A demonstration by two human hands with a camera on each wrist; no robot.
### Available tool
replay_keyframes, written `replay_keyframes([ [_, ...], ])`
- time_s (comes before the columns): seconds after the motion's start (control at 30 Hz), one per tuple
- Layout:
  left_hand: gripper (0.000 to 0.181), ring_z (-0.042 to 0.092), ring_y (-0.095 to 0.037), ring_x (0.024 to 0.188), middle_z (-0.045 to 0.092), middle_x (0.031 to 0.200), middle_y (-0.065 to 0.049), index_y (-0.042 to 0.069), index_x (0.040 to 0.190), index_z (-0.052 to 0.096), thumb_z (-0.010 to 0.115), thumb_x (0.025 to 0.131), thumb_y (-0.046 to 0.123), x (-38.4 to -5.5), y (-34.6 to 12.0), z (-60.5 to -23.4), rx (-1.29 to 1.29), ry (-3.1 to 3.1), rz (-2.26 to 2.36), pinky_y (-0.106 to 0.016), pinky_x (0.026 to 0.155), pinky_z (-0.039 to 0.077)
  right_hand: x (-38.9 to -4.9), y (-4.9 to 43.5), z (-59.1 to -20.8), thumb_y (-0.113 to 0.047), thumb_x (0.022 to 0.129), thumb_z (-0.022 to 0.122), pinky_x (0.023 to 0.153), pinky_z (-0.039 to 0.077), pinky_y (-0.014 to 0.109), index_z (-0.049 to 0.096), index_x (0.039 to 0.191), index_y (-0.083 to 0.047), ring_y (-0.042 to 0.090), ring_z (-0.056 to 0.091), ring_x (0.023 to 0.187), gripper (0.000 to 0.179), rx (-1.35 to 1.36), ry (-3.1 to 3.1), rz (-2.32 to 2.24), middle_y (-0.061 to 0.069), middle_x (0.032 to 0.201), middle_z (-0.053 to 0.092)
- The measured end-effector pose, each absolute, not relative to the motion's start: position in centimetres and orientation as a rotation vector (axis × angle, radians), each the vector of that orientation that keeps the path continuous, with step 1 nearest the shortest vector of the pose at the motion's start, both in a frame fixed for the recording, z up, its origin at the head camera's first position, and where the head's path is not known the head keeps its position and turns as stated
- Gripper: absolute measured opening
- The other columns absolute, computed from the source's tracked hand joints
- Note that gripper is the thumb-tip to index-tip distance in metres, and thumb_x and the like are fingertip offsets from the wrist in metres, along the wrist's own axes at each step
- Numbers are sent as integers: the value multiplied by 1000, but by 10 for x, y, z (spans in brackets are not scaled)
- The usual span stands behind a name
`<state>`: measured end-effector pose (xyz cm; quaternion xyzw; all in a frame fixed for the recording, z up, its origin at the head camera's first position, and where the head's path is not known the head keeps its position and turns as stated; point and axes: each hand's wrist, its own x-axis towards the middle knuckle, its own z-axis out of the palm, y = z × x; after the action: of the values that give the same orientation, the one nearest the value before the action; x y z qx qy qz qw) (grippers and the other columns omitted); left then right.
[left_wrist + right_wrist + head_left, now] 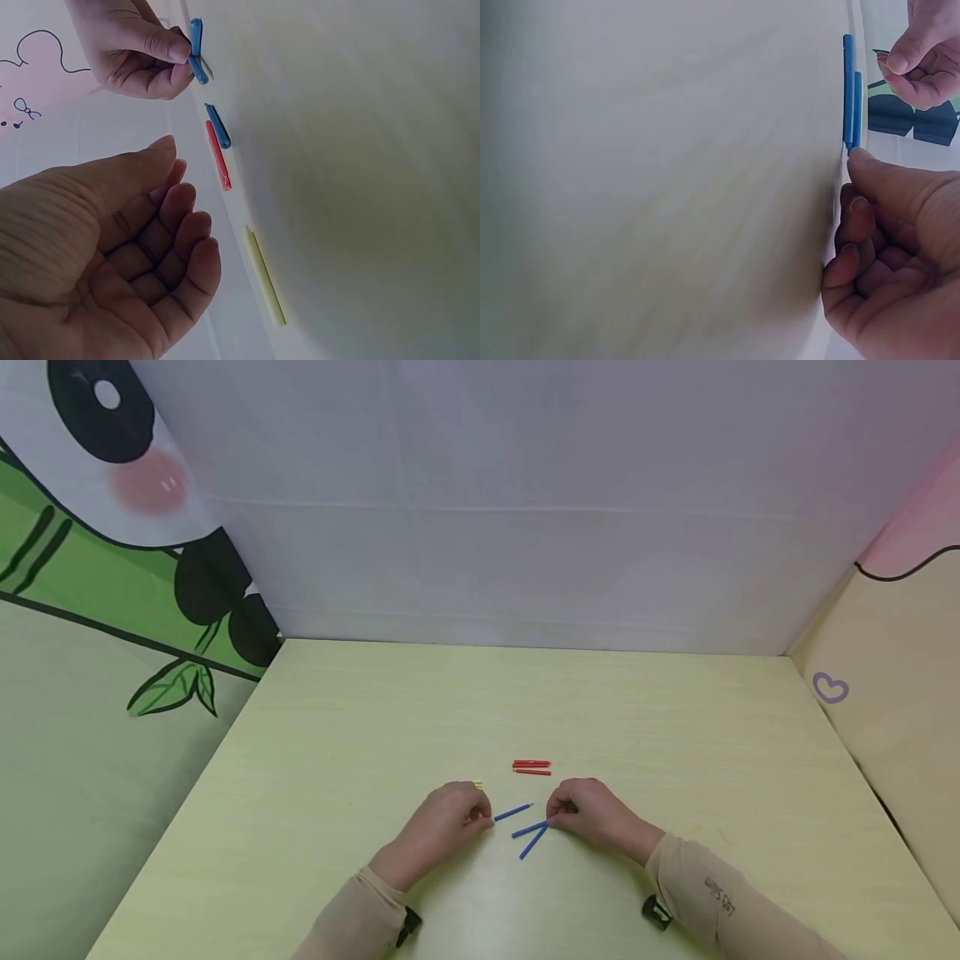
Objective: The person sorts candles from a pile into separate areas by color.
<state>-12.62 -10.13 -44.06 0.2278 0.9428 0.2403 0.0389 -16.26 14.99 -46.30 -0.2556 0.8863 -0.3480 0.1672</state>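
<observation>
Three thin blue sticks with narrow tips lie between the hands in the head view. My left hand [452, 814] is by the near end of one blue stick [513, 812]; its fingers are loosely bent, with nothing between them in the left wrist view. My right hand [592, 810] pinches the tip end where the other two sticks meet. One of these, the upper blue stick [528, 830], angles left; the lower blue stick [533, 842] slants toward the person. In the right wrist view, the thumb [885, 176] covers the pinched tip.
Several thin red sticks [532, 763] lie together farther back on the pale wooden table [375, 710]. A yellow stick [265, 277] is largely hidden behind the left hand in the head view. A light wall cloth [525, 568] stands along the table's back edge.
</observation>
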Motion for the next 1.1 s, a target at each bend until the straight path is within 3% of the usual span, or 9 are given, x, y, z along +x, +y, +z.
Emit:
replay_keyframes([
  [1.1, 10, 49, -4, 69, 55, 74, 10, 12, 82, 70, 78, 83, 18, -120, -80, -446, 669, 2779, 853, -21, 65, 45, -149, 160, -462, -10, 86, 74, 65, 45, 25, 70, 82, -15, 13, 51, 71, 8, -465, 2582, -1127, -7, 75, 58],
])
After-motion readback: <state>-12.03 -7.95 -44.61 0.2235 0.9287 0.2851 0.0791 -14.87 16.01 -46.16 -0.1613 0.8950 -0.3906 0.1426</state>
